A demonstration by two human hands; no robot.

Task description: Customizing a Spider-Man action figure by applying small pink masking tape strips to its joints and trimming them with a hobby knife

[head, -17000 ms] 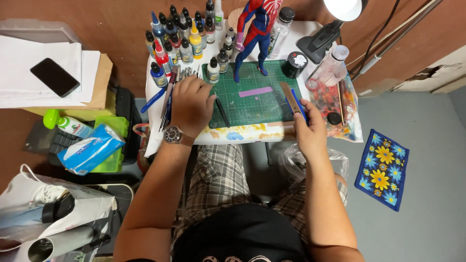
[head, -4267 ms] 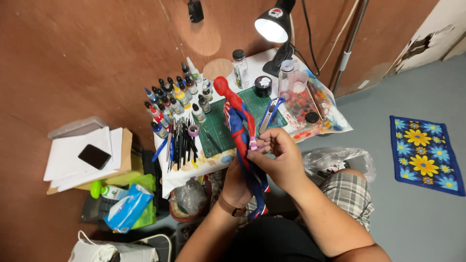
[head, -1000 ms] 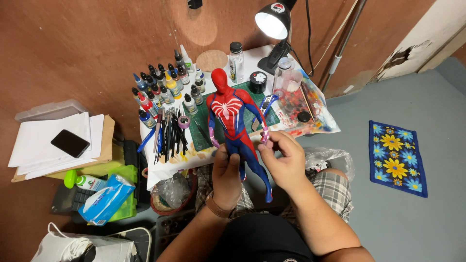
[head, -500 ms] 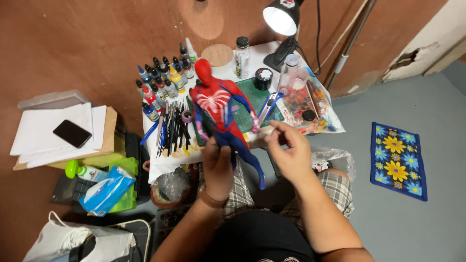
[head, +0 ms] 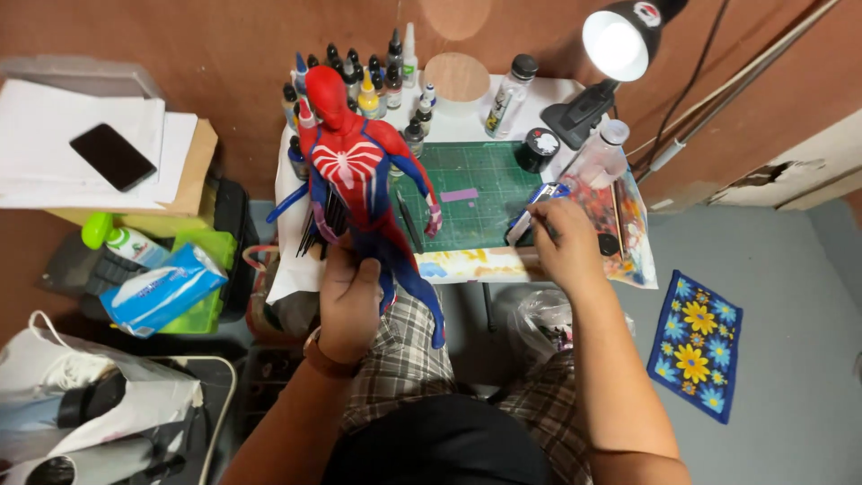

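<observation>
Small white table (head: 467, 126) against a brown wall, green cutting mat (head: 485, 184) in its middle, cluster of paint bottles (head: 377, 85) at the back left, round wooden disc (head: 457, 77), black desk lamp (head: 584, 108), black jar (head: 539, 148), brushes (head: 328, 224) at the left edge

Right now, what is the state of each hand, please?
Left hand: closed around the legs of the red and blue figure.
Right hand: closed on a small blue and white tool over the green cutting mat.

The left hand (head: 350, 301) grips a red-and-blue figure (head: 364, 180) by its legs, upright before the small table (head: 467, 130); the right hand (head: 561, 242) rests at the green cutting mat's (head: 476, 175) edge, fingers on a small blue-and-white tool (head: 530, 211); paint bottles (head: 377, 76) crowd behind.
</observation>
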